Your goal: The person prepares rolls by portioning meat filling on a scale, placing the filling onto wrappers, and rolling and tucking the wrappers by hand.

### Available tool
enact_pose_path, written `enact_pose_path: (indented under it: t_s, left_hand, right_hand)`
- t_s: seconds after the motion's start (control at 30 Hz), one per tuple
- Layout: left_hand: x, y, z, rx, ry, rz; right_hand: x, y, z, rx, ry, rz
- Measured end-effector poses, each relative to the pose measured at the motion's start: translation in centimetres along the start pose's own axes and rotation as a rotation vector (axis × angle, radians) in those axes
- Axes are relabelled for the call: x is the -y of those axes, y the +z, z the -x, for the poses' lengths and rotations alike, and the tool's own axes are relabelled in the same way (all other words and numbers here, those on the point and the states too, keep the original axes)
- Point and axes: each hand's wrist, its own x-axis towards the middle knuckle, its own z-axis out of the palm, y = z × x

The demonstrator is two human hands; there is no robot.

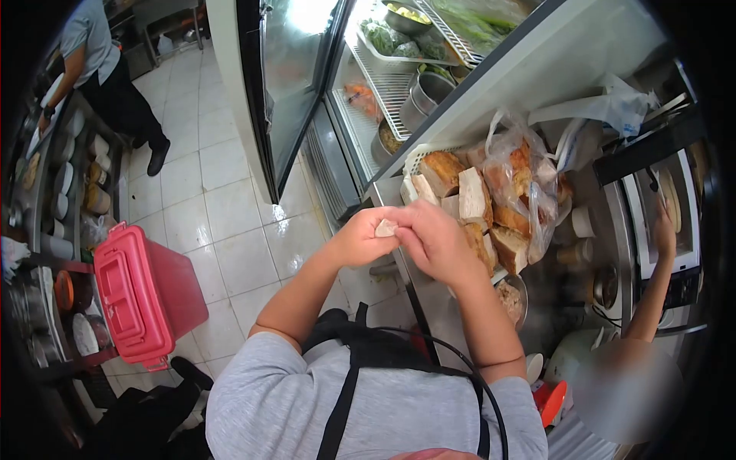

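2-handed handling appears underway at frame centre, the left hand (365,238) narrowly gripping a small, pale, irregular morsel (386,228), the right hand (438,241) of undeterminable grip, the next move likely requiring steadiness.

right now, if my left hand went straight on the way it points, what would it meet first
Your left hand would likely meet your bare right hand first; they come together at a small pale chunk, though depth there is unclear.
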Motion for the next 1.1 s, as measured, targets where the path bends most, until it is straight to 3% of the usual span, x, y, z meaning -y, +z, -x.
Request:
enact_pose_path:
  t_s: [0.07, 0.13, 0.23, 0.37, 0.53, 0.73, 0.83, 1.1]
  left_hand:
    - [-0.8, 0.4, -0.2, 0.024, 0.123, -0.06]
    - [-1.7, 0.3, 0.1, -0.032, 0.086, -0.263]
    - [-1.7, 0.6, 0.2, -0.207, 0.144, -0.488]
    - [-1.4, 1.4, 0.1, -0.398, 0.359, -0.722]
    - [-0.8, 1.7, -0.2, -0.399, 0.44, -0.861]
    - [-0.5, 1.9, 0.2, -0.37, 0.4, -0.878]
    - [-0.9, 2.0, 0.3, -0.355, 0.335, -0.827]
    - [-0.1, 2.7, -0.2, -0.38, 0.341, -0.677]
  right_hand:
    - [-0.2, -0.6, -0.4, 0.074, -0.005, 0.012]
    - [-0.8, -0.7, -0.5, 0.096, -0.105, 0.09]
    - [-0.6, 0.1, 0.3, -0.058, -0.082, 0.07]
    - [-0.3, 1.5, 1.4, -0.164, 0.111, -0.194]
    - [-0.2, 3.2, 1.7, -0.34, 0.436, -0.494]
    - [-0.7, 2.2, 1.7, -0.238, 0.058, 0.114]
    - [-0.8, 1.9, 2.2, -0.215, -0.03, 0.242]
    - [-0.2, 0.8, 1.6, -0.058, -0.012, 0.382]
